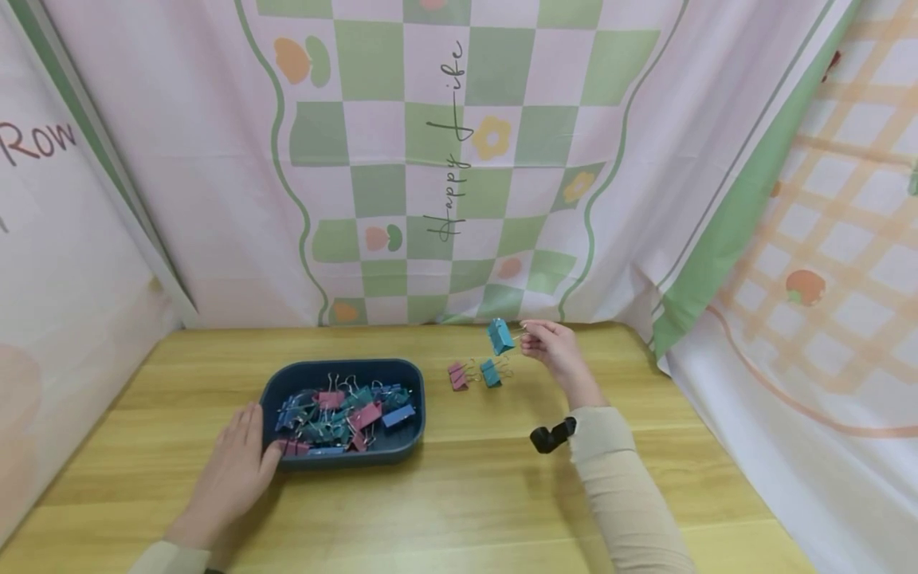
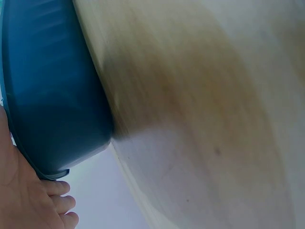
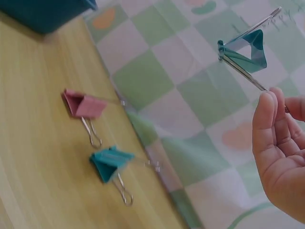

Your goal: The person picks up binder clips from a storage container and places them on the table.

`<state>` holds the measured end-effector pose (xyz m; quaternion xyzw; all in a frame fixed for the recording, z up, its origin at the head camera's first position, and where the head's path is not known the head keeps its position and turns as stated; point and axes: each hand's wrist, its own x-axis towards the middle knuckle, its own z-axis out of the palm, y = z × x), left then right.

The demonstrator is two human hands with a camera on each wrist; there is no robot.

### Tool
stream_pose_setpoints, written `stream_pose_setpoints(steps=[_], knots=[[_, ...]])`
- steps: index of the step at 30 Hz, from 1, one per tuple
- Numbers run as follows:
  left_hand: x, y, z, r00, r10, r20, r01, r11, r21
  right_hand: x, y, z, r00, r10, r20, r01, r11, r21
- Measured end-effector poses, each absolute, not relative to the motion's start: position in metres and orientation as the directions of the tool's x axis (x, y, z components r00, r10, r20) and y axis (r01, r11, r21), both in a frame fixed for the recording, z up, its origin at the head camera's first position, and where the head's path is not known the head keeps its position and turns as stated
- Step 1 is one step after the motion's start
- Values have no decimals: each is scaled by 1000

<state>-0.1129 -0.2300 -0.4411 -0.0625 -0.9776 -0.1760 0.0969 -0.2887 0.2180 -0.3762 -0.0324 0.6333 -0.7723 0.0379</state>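
Note:
In the head view my right hand (image 1: 555, 355) pinches a wire handle of a teal binder clip (image 1: 500, 336) and holds it above the table; the right wrist view shows the same teal binder clip (image 3: 250, 52) by the right hand's fingertips (image 3: 269, 102). Below it on the table stand a pink binder clip (image 1: 457, 376) and another teal binder clip (image 1: 491, 373), side by side with handles raised. My left hand (image 1: 233, 466) rests against the near-left corner of a dark blue tub (image 1: 351, 460). Inside lie several pink, teal and blue binder clips (image 1: 366, 414).
The wooden table (image 1: 459, 510) reaches back to a checked curtain (image 1: 445, 199). More curtains hang at the left and right sides. A black strap mount (image 1: 552, 436) sticks out from the right wrist.

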Motion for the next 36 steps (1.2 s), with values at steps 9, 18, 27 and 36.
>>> stream_pose_setpoints(steps=[9, 18, 27, 36], knots=[[-112, -228, -441, -972, 86, 219, 158, 930, 332, -297, 241, -393, -998, -23, -59, 62, -198, -978], [-112, -228, -440, -977, 83, 198, 147, 932, 332, -298, 257, -413, -992, 25, -120, 116, -126, -985], [-112, -229, -439, -973, 90, 212, 159, 928, 338, -298, 265, -429, -986, 29, -166, 164, -47, -985], [-112, -229, -440, -974, 89, 210, 157, 928, 337, -302, 268, -443, -977, 58, -203, 203, -2, -979]])
